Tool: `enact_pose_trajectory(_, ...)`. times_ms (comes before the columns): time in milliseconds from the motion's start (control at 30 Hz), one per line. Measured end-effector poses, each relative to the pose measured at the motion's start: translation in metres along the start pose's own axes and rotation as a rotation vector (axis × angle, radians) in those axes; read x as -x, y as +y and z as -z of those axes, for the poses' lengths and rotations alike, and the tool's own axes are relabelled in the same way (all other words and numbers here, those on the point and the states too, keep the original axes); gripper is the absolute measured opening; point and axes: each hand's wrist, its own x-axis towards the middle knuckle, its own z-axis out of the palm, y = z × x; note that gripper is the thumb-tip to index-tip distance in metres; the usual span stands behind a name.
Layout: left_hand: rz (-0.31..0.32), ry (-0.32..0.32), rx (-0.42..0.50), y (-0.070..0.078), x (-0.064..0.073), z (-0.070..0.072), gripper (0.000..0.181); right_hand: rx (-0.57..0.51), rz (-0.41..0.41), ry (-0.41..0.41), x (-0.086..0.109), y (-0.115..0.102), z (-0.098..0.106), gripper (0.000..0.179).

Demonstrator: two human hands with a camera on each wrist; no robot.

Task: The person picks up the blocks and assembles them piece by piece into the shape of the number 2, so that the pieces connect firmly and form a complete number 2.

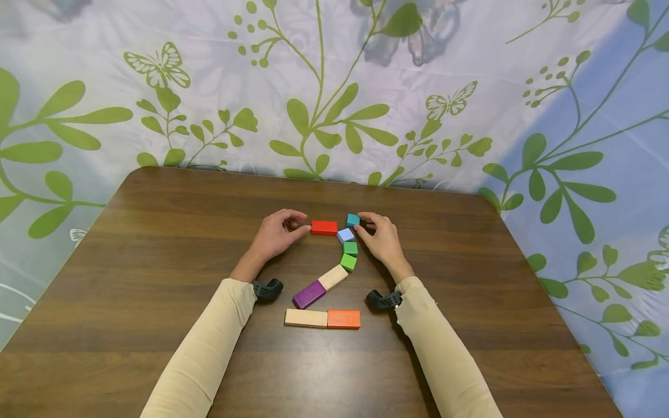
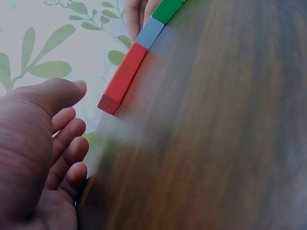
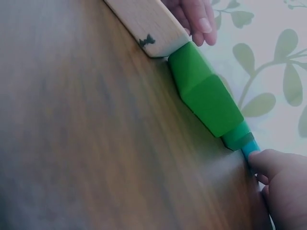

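Note:
My right hand [image 1: 382,237] pinches a small teal cube [image 1: 352,220] between thumb and fingers at the far end of a curved row of blocks. In the right wrist view its thumb [image 3: 268,162] lies against the blue-teal piece. Just left of the red block [image 1: 324,227], my left hand [image 1: 277,235] hovers with loosely bent fingers and holds nothing. The left wrist view shows a gap between that thumb [image 2: 72,91] and the red block's end. Below the teal cube sit a light blue cube [image 1: 345,235], a green cube [image 1: 349,248] and a lighter green cube [image 1: 348,262].
A plain wooden block [image 1: 333,278] and a purple block [image 1: 309,294] continue the row diagonally toward the near left. Nearer, another plain block [image 1: 306,318] joins an orange block [image 1: 344,319]. Behind the brown table [image 1: 157,244] hangs a leaf-patterned cloth [image 1: 209,87].

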Motion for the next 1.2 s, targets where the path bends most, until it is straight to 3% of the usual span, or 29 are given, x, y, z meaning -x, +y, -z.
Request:
enact_pose_trajectory(800, 0.003, 0.011, 0.006, 0.0016, -0.0018, 0.0007, 0.029, -0.039, -0.038, 0.046, -0.0007, -0.0001, 0.0038, 0.033)
enact_pose_trajectory(1200, -0.006, 0.018, 0.007, 0.0023, 0.0006, -0.0004, 0.029, -0.139, -0.039, 0.101, 0.0051, 0.0005, 0.0032, 0.031)
